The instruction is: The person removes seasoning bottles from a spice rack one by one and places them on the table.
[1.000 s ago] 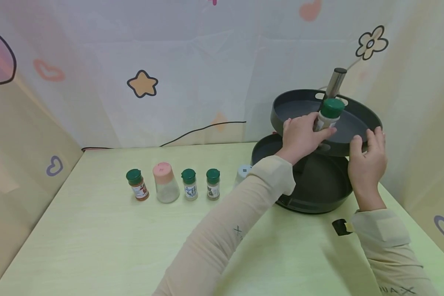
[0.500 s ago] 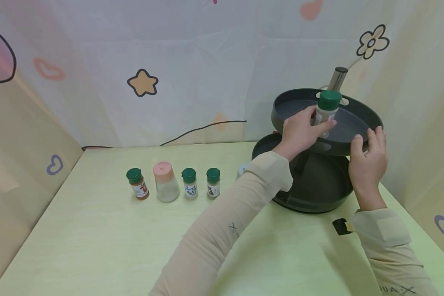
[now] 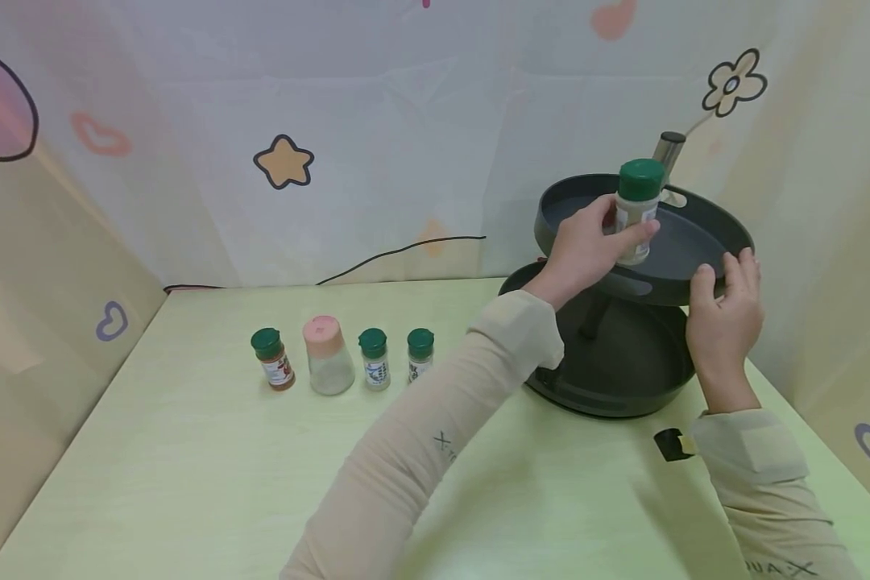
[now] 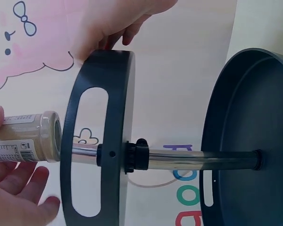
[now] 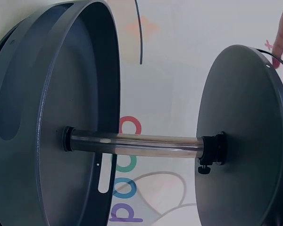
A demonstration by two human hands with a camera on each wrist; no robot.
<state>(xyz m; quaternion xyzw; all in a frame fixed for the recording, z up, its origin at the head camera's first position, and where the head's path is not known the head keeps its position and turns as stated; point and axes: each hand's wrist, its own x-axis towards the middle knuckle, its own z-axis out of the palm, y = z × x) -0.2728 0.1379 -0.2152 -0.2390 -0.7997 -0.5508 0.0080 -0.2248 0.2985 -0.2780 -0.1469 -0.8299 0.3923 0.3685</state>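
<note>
My left hand (image 3: 583, 246) holds a spice jar (image 3: 634, 221) with a green cap upright over the upper tray (image 3: 696, 250) of a black two-tier rack. In the left wrist view, thumb and fingers lie around the jar (image 4: 26, 136), whose clear base is close to the tray's rim. Pale contents and a white label show through its wall. My right hand (image 3: 725, 322) rests against the upper tray's right side, its fingertips at the rim. The lower tray (image 3: 623, 354) stands beneath, partly hidden by the left forearm.
Left of the rack stand a red-brown spice jar (image 3: 277, 369), a pink-topped shaker (image 3: 329, 358) and two green-capped jars, one partly behind the left sleeve. The rack's metal pole (image 5: 137, 144) joins both trays. A small black object (image 3: 670, 445) is beside the right cuff.
My left hand has lifted the spice jar upward and a little left, showing more of its body. The left sleeve now covers a pale blue-topped container. My right hand stays at the tray.
</note>
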